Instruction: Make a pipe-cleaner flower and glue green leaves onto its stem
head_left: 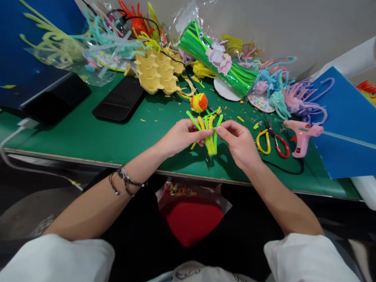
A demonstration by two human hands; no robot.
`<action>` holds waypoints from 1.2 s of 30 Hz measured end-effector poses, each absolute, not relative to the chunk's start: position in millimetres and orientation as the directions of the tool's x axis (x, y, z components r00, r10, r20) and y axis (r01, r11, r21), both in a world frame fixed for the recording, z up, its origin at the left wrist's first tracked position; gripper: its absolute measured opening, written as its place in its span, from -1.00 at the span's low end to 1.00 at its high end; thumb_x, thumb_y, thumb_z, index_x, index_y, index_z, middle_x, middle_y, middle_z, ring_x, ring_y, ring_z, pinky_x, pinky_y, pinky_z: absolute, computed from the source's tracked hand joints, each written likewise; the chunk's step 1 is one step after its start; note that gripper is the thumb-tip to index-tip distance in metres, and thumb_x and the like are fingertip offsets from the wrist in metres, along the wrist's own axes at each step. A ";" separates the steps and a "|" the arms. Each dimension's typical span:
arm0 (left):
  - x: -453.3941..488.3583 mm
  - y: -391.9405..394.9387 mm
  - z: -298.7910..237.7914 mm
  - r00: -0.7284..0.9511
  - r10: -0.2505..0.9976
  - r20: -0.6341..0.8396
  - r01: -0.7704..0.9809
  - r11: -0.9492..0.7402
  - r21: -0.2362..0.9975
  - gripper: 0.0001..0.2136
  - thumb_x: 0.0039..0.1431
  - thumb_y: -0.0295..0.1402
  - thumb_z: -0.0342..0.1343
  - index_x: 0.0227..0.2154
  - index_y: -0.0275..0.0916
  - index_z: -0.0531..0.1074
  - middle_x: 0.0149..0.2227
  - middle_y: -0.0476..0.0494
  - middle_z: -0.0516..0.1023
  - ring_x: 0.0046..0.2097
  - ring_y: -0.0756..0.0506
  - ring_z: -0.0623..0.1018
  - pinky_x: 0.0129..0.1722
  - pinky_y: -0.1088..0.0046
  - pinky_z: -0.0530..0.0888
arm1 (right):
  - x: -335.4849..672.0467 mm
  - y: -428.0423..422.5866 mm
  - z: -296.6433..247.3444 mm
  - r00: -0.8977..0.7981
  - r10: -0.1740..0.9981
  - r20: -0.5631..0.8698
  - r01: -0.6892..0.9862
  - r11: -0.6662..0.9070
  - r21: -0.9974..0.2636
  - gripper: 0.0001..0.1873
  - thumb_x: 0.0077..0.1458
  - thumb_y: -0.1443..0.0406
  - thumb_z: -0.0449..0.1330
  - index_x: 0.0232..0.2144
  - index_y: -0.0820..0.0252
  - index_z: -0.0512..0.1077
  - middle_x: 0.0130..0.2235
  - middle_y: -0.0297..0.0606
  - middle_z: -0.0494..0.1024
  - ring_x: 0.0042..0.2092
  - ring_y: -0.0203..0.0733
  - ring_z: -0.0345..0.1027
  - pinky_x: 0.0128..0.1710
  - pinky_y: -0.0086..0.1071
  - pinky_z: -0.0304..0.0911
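My left hand (183, 135) and my right hand (237, 141) meet over the front of the green table (88, 137). Both pinch a small bundle of green and yellow pipe cleaners (209, 131), whose ends fan out above and below the fingers. The left fingers close on the bundle from the left, the right fingers from the right. Just behind the bundle lies a small orange and yellow pipe-cleaner ball (199, 102).
Yellow-and-red scissors (272, 141) and a pink glue gun (302, 135) lie to the right, next to a blue sheet (346, 125). Behind are a green pipe-cleaner bundle (217, 58), a yellow egg tray (157, 72), pastel pipe-cleaner shapes, two black phones (120, 100).
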State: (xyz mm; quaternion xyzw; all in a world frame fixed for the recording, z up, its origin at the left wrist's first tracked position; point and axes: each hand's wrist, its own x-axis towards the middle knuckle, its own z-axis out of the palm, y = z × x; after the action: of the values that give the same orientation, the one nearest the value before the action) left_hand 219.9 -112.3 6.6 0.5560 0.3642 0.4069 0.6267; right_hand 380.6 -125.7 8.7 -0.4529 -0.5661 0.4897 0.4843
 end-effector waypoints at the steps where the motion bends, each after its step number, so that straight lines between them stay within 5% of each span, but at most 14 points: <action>1: 220.5 -112.5 6.9 0.398 0.917 -0.010 -0.106 0.057 0.993 -0.68 -0.24 -0.18 0.35 -0.58 -0.30 0.39 -0.63 0.09 0.37 -0.60 0.14 0.32 -0.57 0.61 0.39 | 380.0 -126.2 8.7 -0.113 0.989 0.099 0.040 0.104 -0.994 -0.76 -0.12 0.13 0.29 -0.56 0.15 0.37 -0.54 -0.47 0.32 -0.45 -0.42 0.15 -0.39 -0.46 0.14; 36: 222.6 -114.4 4.8 0.384 0.921 0.066 -0.136 -0.014 0.991 -0.68 -0.17 -0.29 0.34 -0.42 -0.27 0.31 -0.54 0.12 0.36 -0.54 0.13 0.40 -0.54 0.63 0.41 | 367.4 -135.6 -0.6 0.023 0.990 0.139 -0.013 0.139 -0.990 -0.83 -0.07 0.22 0.26 -0.56 0.13 0.37 -0.52 -0.45 0.38 -0.41 -0.37 0.21 -0.36 -0.45 0.18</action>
State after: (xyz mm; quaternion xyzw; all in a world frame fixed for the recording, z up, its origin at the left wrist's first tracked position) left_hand 222.6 -114.4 4.8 0.5653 0.3472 0.4332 0.6101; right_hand 367.4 -135.6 -0.6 -0.4659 -0.5242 0.4620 0.5428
